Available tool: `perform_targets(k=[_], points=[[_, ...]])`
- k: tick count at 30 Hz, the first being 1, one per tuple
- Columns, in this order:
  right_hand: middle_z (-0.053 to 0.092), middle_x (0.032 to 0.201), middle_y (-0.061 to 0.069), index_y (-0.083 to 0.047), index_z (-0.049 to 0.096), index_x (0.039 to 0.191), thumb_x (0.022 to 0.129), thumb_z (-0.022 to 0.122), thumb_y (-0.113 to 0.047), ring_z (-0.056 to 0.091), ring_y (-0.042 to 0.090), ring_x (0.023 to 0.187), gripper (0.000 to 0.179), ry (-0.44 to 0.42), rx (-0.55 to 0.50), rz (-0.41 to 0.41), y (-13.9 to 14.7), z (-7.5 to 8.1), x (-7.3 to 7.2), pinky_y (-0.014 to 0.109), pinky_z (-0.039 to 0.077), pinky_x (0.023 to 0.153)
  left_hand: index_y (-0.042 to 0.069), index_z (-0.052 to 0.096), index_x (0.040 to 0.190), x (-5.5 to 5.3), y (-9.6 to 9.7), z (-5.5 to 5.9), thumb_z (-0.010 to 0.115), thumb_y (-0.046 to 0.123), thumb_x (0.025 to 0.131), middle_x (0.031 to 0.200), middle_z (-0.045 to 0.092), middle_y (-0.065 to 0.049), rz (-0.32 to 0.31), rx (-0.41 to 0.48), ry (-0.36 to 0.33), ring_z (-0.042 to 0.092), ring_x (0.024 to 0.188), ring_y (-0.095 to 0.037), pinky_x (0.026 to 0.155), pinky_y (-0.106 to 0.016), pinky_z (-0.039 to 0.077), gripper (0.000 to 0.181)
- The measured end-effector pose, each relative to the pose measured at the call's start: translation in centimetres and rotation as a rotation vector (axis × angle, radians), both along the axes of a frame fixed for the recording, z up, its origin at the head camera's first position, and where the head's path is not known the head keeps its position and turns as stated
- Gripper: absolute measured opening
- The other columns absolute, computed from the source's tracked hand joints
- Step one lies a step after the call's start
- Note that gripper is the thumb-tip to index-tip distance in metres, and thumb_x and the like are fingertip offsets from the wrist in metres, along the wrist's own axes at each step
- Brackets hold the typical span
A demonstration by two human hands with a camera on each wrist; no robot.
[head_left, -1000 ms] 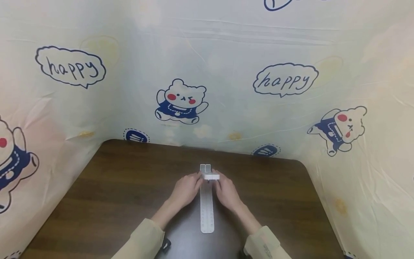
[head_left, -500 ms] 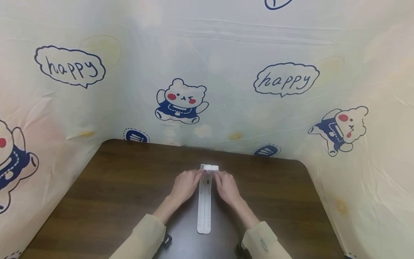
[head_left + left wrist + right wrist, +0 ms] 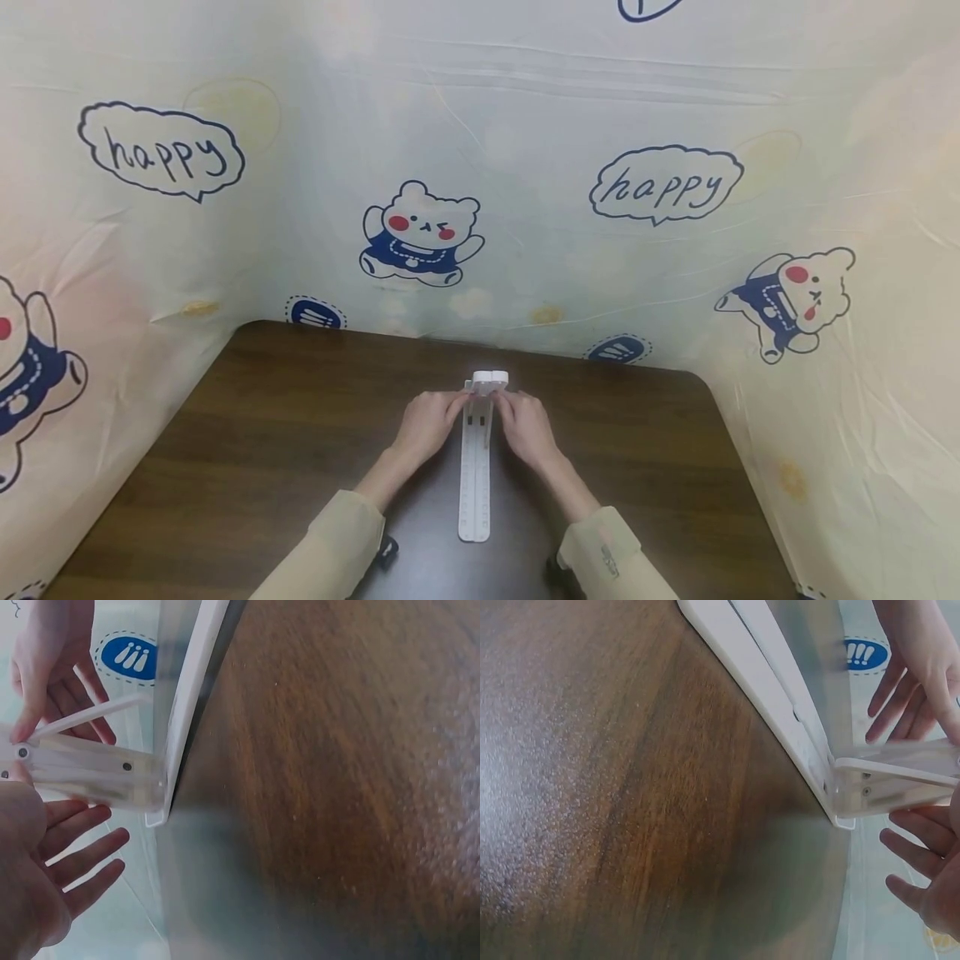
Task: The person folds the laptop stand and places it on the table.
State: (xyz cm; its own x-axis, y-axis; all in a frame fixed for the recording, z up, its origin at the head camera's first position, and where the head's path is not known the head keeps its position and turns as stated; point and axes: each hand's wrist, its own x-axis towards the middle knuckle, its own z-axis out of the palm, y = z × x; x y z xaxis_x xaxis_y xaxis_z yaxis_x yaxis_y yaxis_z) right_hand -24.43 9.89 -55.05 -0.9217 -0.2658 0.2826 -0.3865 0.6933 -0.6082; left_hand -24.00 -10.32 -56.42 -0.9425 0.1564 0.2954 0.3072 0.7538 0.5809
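A white folding stand (image 3: 474,492), perhaps a laptop stand, lies lengthwise on the dark wooden table with two long bars side by side. At its far end a raised white section (image 3: 90,769) with small dark round dots stands up from the bars. A thin strut (image 3: 892,771) slants beside it. My left hand (image 3: 424,425) pinches the left side of the raised section, its other fingers spread. From the right, my right hand (image 3: 529,427) pinches the opposite side between thumb and forefinger. The fingertips are partly hidden behind the section.
The brown table (image 3: 630,467) reaches out on both sides of the stand. A pale cloth (image 3: 540,275) printed with bears and "happy" bubbles hangs behind and beside it. Beige sleeves (image 3: 330,542) cover both forearms.
The raised section of the stand has swung up and away from me, with both hands holding it. The flat bars have shifted slightly left. Both hands stay close to their earlier places.
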Motion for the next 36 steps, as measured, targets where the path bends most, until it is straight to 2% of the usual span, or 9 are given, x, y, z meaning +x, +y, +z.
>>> perform_targets(k=[4, 8, 11, 15, 18, 21, 25, 33, 36], points=[[0.039, 0.059, -0.007, -0.001, 0.081, 0.105, 0.115, 0.054, -0.018, 0.034, 0.006, 0.055, 0.033, -0.035, -0.018, 0.015, 0.1, 0.1, -0.2, 0.055, 0.062, 0.099, 0.012, 0.086, 0.121, -0.1, -0.1, 0.0, 0.064, 0.032, 0.111, 0.09, 0.085, -0.011, 0.003, -0.005, 0.001, 0.051, 0.061, -0.012, 0.06, -0.031, 0.047, 0.031], [0.041, 0.06, -0.007, 0.0, 0.082, 0.113, 0.115, 0.054, -0.017, 0.036, 0.007, 0.054, 0.033, -0.065, -0.013, 0.039, 0.2, 0.2, -0.2, 0.062, 0.049, 0.124, 0.012, 0.086, 0.121, -0.1, -0.2, 0.1, 0.064, 0.032, 0.111, 0.07, 0.073, -0.005, -0.004, -0.007, -0.015, 0.042, 0.057, -0.009, 0.056, -0.027, 0.04, 0.031], [0.043, 0.063, -0.007, -0.001, 0.081, 0.118, 0.115, 0.054, -0.016, 0.038, 0.007, 0.058, 0.031, -0.079, 0.003, 0.061, 0.4, 0.4, -0.2, 0.056, 0.055, 0.117, 0.011, 0.086, 0.12, 0.1, -0.4, 0.3, 0.065, 0.03, 0.111, 0.068, 0.071, -0.004, -0.016, -0.013, -0.017, 0.041, 0.056, -0.009, 0.055, -0.026, 0.039, 0.03], [0.044, 0.066, -0.004, -0.003, 0.081, 0.12, 0.116, 0.055, -0.018, 0.039, 0.007, 0.06, 0.03, -0.097, 0.032, 0.084, 0.5, 0.6, -0.2, 0.046, 0.06, 0.088, 0.012, 0.086, 0.119, 0.2, -0.5, 0.5, 0.066, 0.029, 0.11, 0.099, 0.086, -0.01, -0.036, -0.031, -0.008, 0.054, 0.063, -0.012, 0.06, -0.031, 0.048, 0.028], [0.062, 0.073, 0.004, -0.005, 0.08, 0.127, 0.115, 0.056, -0.019, 0.043, 0.01, 0.061, 0.03, -0.118, 0.036, 0.102, 0.6, 0.7, -0.1, 0.041, 0.057, 0.072, 0.013, 0.086, 0.121, 0.2, -0.7, 0.6, 0.065, 0.03, 0.111, 0.111, 0.086, -0.011, -0.04, -0.045, -0.027, 0.064, 0.07, -0.014, 0.066, -0.036, 0.055, 0.029], [0.083, 0.105, 0.011, -0.01, 0.077, 0.137, 0.114, 0.059, -0.02, 0.063, 0.012, 0.074, 0.03, -0.134, 0.032, 0.115, 0.9, 0.5, 0.1, 0.034, 0.059, 0.074, 0.013, 0.085, 0.124, 0.2, -0.8, 0.7, 0.064, 0.032, 0.112, 0.112, 0.086, -0.012, -0.036, -0.048, -0.063, 0.066, 0.072, -0.015, 0.069, -0.038, 0.057, 0.031], [0.077, 0.143, 0.011, -0.014, 0.071, 0.147, 0.113, 0.062, -0.022, 0.075, 0.017, 0.106, 0.036, -0.158, 0.013, 0.118, 1.2, 0.2, 0.5, 0.04, 0.064, 0.097, 0.012, 0.084, 0.126, 0.2, -0.9, 0.7, 0.064, 0.032, 0.112, 0.114, 0.086, -0.012, -0.03, -0.045, -0.092, 0.064, 0.072, -0.015, 0.071, -0.037, 0.057, 0.032], [0.075, 0.145, 0.011, -0.015, 0.069, 0.15, 0.113, 0.062, -0.024, 0.075, 0.019, 0.097, 0.038, -0.163, -0.003, 0.105, 1.4, 0.1, 0.7, 0.042, 0.064, 0.094, 0.013, 0.085, 0.125, 0.3, -0.8, 0.6, 0.063, 0.033, 0.112, 0.12, 0.085, -0.012, -0.03, -0.029, -0.081, 0.081, 0.091, -0.026, 0.081, -0.047, 0.065, 0.031], [0.076, 0.143, 0.011, -0.015, 0.07, 0.149, 0.114, 0.062, -0.024, 0.08, 0.025, 0.103, 0.037, -0.147, 0.0, 0.099, 1.3, 0.2, 0.6, 0.046, 0.065, 0.103, 0.014, 0.084, 0.125, 0.3, -0.7, 0.6, 0.063, 0.033, 0.112, 0.119, 0.085, -0.011, -0.028, -0.041, -0.071, 0.083, 0.095, -0.028, 0.082, -0.05, 0.066, 0.031]])
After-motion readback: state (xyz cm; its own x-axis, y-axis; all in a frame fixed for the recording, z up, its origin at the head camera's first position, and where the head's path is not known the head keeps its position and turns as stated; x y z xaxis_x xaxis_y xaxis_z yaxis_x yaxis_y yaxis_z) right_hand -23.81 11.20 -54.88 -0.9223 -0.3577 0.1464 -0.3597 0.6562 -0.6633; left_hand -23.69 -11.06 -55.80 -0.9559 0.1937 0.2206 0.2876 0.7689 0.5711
